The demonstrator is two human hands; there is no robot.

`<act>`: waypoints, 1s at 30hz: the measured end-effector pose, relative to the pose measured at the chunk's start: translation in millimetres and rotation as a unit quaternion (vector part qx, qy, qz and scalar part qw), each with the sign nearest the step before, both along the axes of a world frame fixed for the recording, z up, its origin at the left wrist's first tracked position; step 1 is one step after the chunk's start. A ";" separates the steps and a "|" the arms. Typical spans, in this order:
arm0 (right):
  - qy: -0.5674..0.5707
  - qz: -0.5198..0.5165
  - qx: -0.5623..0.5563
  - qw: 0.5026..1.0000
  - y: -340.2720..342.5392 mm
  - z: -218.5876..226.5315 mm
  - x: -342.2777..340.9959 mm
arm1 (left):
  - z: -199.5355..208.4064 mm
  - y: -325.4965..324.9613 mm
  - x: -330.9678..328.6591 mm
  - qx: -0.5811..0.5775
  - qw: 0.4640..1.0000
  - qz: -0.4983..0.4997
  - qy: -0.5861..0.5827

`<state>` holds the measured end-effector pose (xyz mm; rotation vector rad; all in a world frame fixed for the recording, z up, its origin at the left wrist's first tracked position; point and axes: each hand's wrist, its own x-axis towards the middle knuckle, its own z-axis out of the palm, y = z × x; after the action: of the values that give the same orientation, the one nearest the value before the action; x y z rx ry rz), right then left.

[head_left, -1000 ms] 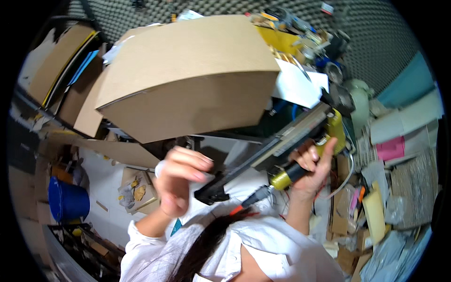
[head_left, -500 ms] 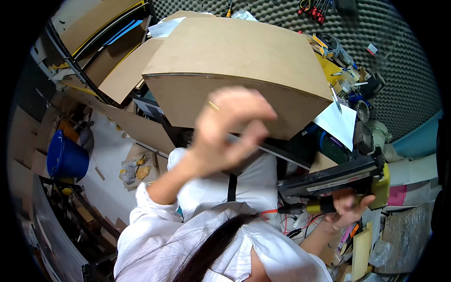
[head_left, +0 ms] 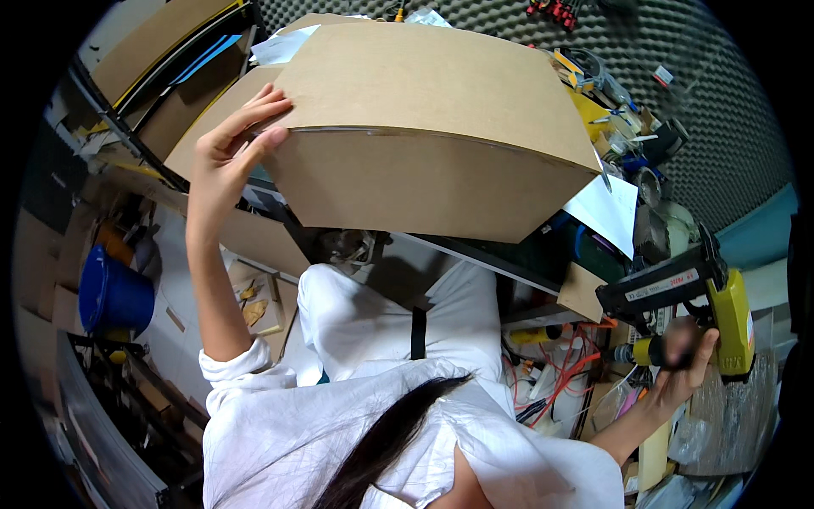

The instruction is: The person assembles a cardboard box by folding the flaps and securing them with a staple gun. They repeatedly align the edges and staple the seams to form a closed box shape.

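A large brown fibreboard box [head_left: 432,85] stands before me, its top and front panels meeting along a front edge. My left hand [head_left: 233,144] is at the left end of that edge, fingertips over the top and thumb beside the corner. Out to the right, clear of the box, my right hand [head_left: 678,365] is wrapped around the handle of a yellow and black nail gun [head_left: 670,284]. The gun's long black magazine points left toward the box. A hose fitting [head_left: 627,352] sits at the handle's lower end.
White paper [head_left: 606,212] and tools crowd the bench right of the box. Red cables [head_left: 568,373] tangle below. A blue bucket [head_left: 116,288] stands on the floor at left, near a black rack [head_left: 153,382]. Shelved boards [head_left: 170,102] fill the far left.
My left hand has swung from in front of the box up and left onto its corner. The right hand has carried the nail gun farther right, away from my lap.
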<state>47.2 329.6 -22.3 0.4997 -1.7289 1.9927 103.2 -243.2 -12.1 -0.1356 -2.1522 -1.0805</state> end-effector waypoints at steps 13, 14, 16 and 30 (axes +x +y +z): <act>-0.010 -0.127 -0.020 0.992 -9.8 7.1 -9.8 | -16.9 -13.3 4.1 0.032 0.999 0.027 -0.002; -0.018 -0.119 -0.019 0.993 -3.9 3.6 -12.4 | -16.4 -8.3 7.6 0.050 0.998 0.030 -0.005; -0.032 -0.109 -0.022 0.993 6.9 -4.0 -16.6 | -22.7 -15.5 11.3 0.029 0.999 0.004 0.028; -0.071 -0.166 0.007 0.984 -19.9 5.7 -26.3 | -25.8 -6.8 17.1 0.038 0.998 -0.011 0.044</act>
<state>20.9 309.7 -16.6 0.0658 -1.7754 1.8143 120.3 -250.0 -37.9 -0.1680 -2.0326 -1.1470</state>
